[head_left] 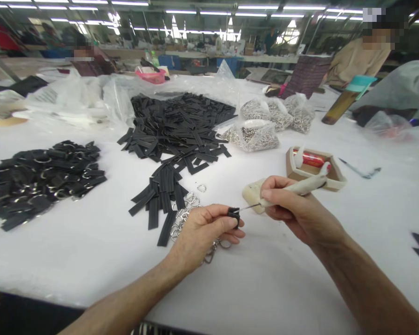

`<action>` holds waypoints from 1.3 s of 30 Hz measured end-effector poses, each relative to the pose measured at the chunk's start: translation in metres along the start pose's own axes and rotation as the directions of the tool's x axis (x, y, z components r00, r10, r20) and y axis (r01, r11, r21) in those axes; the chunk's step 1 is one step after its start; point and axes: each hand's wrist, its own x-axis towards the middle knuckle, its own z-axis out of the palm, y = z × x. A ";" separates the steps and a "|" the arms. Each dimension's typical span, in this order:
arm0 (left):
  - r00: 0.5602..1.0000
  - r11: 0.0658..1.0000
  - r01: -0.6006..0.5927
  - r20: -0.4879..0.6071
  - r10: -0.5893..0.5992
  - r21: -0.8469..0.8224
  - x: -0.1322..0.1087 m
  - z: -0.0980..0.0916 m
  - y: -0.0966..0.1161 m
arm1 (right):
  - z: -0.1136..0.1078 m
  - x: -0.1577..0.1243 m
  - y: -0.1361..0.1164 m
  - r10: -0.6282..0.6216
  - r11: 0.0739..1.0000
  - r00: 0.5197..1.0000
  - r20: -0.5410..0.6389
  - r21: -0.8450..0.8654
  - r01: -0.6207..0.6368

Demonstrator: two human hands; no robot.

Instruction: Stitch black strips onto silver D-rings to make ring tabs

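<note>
My left hand (209, 228) pinches a small folded black strip (233, 217) between thumb and fingers. In my right hand (293, 207) is a tool with a pale wrapped handle (305, 186). Its thin metal tip (249, 207) reaches to the strip's end; whether it touches is unclear. Silver D-rings (185, 218) lie in a small heap beside and partly behind my left hand. Loose black strips (165, 186) lie just beyond them. Behind my right fingers sits a cream-coloured block (253, 190), partly hidden.
A large pile of black strips (181, 121) lies farther back. At left are black pieces fitted with rings (38, 177). Bags of metal rings (256, 135), an open box with a red tube (310, 159) and a bottle (345, 102) stand right. A person (359, 60) is across the table.
</note>
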 end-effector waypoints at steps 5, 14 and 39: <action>1.000 1.000 -0.003 0.019 0.003 0.011 -0.001 0.001 0.001 | 0.002 0.001 0.003 0.019 1.000 1.000 0.001 -0.015 -0.019; 0.998 0.998 0.051 0.041 -0.052 0.026 0.001 -0.002 -0.003 | -0.001 0.001 0.003 0.068 0.993 0.997 0.048 -0.095 -0.063; 0.998 0.996 0.048 -0.026 -0.050 -0.074 0.005 -0.012 -0.008 | 0.003 -0.017 -0.006 -0.530 0.583 0.847 -0.045 -0.744 0.326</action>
